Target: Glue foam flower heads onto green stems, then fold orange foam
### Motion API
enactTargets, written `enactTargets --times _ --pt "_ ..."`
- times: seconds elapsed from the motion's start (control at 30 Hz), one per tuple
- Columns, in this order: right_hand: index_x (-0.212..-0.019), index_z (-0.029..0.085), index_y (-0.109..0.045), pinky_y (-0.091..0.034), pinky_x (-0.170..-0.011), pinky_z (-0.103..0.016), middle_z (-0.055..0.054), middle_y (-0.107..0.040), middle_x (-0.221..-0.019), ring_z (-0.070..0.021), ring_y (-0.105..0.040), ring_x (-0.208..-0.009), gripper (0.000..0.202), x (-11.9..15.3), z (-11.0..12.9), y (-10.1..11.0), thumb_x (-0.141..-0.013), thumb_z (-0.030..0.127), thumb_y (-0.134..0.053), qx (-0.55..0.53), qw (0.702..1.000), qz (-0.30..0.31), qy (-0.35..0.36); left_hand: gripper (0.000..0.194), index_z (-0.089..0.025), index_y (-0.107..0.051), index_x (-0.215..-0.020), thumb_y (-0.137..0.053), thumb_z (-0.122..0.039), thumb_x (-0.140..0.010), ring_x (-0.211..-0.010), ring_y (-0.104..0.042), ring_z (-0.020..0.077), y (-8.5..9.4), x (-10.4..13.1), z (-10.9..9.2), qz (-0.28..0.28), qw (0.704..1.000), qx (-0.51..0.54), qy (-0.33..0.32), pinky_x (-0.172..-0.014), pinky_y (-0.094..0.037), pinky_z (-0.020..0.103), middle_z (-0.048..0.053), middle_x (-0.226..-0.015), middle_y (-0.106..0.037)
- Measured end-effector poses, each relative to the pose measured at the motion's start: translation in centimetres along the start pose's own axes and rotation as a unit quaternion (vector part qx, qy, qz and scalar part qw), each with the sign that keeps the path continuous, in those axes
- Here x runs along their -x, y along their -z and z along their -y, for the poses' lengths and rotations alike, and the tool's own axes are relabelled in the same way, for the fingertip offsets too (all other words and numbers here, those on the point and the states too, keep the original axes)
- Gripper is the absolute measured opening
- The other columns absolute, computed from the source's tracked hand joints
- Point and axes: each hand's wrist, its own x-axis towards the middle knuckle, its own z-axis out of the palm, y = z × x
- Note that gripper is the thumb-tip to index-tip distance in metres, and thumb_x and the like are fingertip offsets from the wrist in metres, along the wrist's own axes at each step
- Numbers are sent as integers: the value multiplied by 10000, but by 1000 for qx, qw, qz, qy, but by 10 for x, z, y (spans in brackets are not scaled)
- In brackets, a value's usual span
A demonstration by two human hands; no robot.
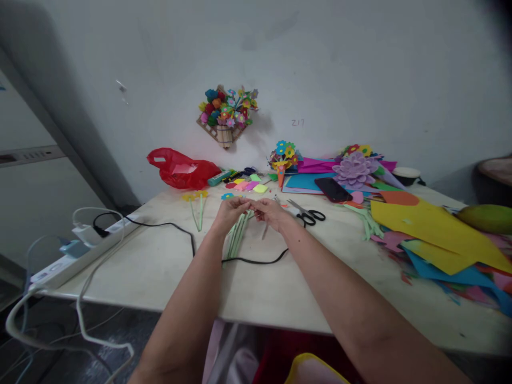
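My left hand [232, 211] and my right hand [271, 211] meet fingertip to fingertip above the middle of the table. Both are closed in a pinch; what lies between the fingers is too small and hidden to name. Below them is a bundle of light green stems [238, 237], partly covered by my left hand. A blue paper flower [227, 196] shows just behind my left hand. To the left lie yellow paper flowers [200, 194] on green stems. Black-handled scissors [310, 216] rest open to the right of my right hand.
A black cable [256, 261] crosses the table from a white power strip [68, 269]. Behind are a red plastic bag [182, 169] and a small flower bouquet [282, 162]. At right are a phone [333, 189], yellow sheets [436, 224] and paper scraps.
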Motion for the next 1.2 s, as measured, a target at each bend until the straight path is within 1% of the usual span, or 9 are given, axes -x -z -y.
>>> enactTargets --times 0.23,0.43,0.6,0.73,0.8,0.9,1.0,1.1,1.2 --pt "-675 156 -539 -370 -436 -188 31 -564 -631 -57 -471 -501 329 2 0 -2 -537 374 -742 -16 999 31 -6 159 -140 -622 -673 -648 -291 -631 -576 -525 101 -2 -2 2 -33 999 1 0 -547 -392 223 11 -606 -602" --pt "-726 163 -576 -366 -428 -173 23 -561 -663 -63 -486 -531 320 5 2 -3 -561 387 -733 56 997 52 2 225 -130 -616 -719 -648 -341 -649 -551 -510 94 0 -3 6 -45 999 11 15 -520 -391 216 5 -605 -585" --pt "-739 156 -584 -357 -421 -173 4 -589 -694 -69 -507 -540 228 2 4 2 -660 360 -648 66 997 -10 25 285 -120 -610 -786 -593 -395 -712 -596 -531 105 7 0 7 0 999 22 26 -544 -409 218 28 -644 -610" --pt "-708 142 -571 -340 -399 -177 -4 -588 -646 -68 -492 -497 140 -1 3 5 -706 282 -571 59 995 -69 35 296 -131 -568 -690 -578 -425 -723 -588 -536 106 7 3 6 32 998 41 42 -553 -421 226 27 -621 -599" --pt "-680 139 -561 -332 -391 -174 -4 -582 -621 -64 -479 -477 153 -1 3 5 -720 287 -555 79 993 -84 38 289 -140 -538 -641 -625 -412 -681 -574 -528 99 7 3 5 27 998 42 45 -552 -421 223 12 -604 -587" --pt "-649 142 -544 -317 -381 -169 5 -567 -585 -54 -450 -442 165 -1 1 4 -730 286 -542 123 986 -107 44 285 -138 -572 -698 -667 -398 -629 -618 -536 102 8 3 8 14 998 22 50 -563 -422 215 20 -683 -610" --pt "-623 150 -524 -300 -373 -172 19 -537 -540 -52 -421 -407 192 -3 1 4 -747 296 -514 166 977 -122 47 318 -134 -581 -678 -643 -442 -630 -567 -514 99 14 0 16 -43 995 -40 80 -514 -393 204 32 -661 -606" --pt "-612 157 -527 -318 -402 -183 12 -546 -541 -65 -444 -420 230 -5 1 8 -770 316 -472 244 956 -153 48 347 -157 -555 -575 -585 -493 -655 -536 -517 126 22 -4 24 -132 964 -184 138 -491 -360 221 34 -561 -579" --pt "-654 172 -573 -373 -503 -200 -12 -614 -631 -103 -535 -552 236 -7 4 12 -778 337 -458 380 898 -216 56 326 -185 -622 -635 -556 -502 -669 -710 -582 207 26 -5 28 -155 883 -393 203 -560 -368 262 73 -676 -636"
